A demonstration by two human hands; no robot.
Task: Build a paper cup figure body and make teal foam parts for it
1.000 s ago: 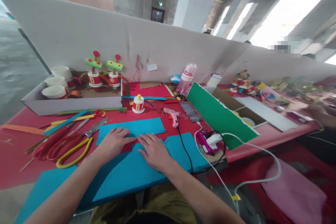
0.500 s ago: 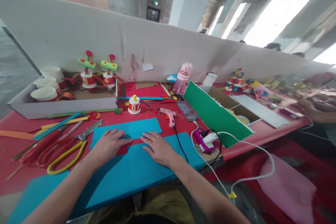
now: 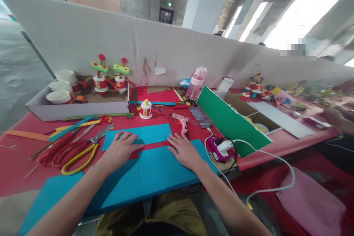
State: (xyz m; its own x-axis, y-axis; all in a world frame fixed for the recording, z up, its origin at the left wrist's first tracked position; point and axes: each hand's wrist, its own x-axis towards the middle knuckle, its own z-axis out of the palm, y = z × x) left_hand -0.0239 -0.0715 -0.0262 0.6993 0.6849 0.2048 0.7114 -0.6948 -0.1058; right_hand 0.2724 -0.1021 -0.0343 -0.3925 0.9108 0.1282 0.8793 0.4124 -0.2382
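Observation:
My left hand (image 3: 121, 150) lies flat with its fingers spread, over the left part of a blue strip (image 3: 155, 134) and a bit of red paper (image 3: 134, 155). My right hand (image 3: 185, 152) rests palm down, fingers apart, near the strip's right end and on the large blue sheet (image 3: 143, 177) along the table's front. Behind the strip stands a small white cup with a red band (image 3: 145, 110), a yellow top and coiled arms. A pink glue gun (image 3: 182, 121) lies just beyond my right fingertips.
Scissors with yellow handles (image 3: 91, 158) and red-handled tools (image 3: 54, 151) lie at the left. A white box (image 3: 80, 112) holds cups and two figures. At the right are a purple power socket (image 3: 219, 150), white cables and a green-sided box (image 3: 232, 121).
My right hand has moved right along the blue strip, away from my left hand. My left hand stays on the paper. The whole view has shifted slightly.

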